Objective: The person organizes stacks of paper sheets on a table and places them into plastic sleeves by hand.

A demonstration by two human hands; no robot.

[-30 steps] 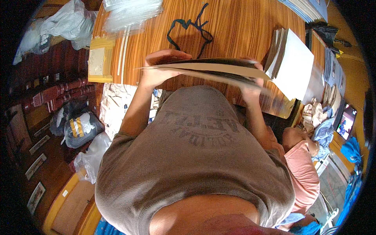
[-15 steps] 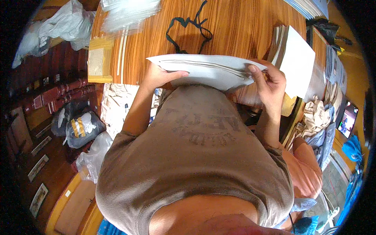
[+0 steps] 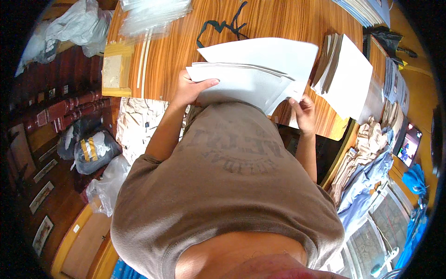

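A bundle of white paper sheets [image 3: 237, 83] is held against my body at the table's near edge, its leaves fanned apart. My left hand [image 3: 191, 88] grips its left side, thumb on the near face and the other fingers behind. At the lower right corner, my right hand [image 3: 303, 110] pinches a sheet edge between thumb and fingers. One broad white sheet [image 3: 274, 49] stands spread out on the far side of the bundle. Behind it a dark cord [image 3: 218, 27] lies loosely curled on the wooden table [image 3: 162, 60], partly covered by the paper.
To the right on the table is a stack of white papers [image 3: 355, 79]. Clear plastic sleeves [image 3: 153, 16] lie at the far left, and more papers [image 3: 367, 11] at the far right. Crumpled cloth [image 3: 360, 162] and a lit phone [image 3: 409, 145] are beyond the right edge.
The bundle has opened, with a broad sheet now spread away on its far side. My right hand has moved down and left to the lower corner.
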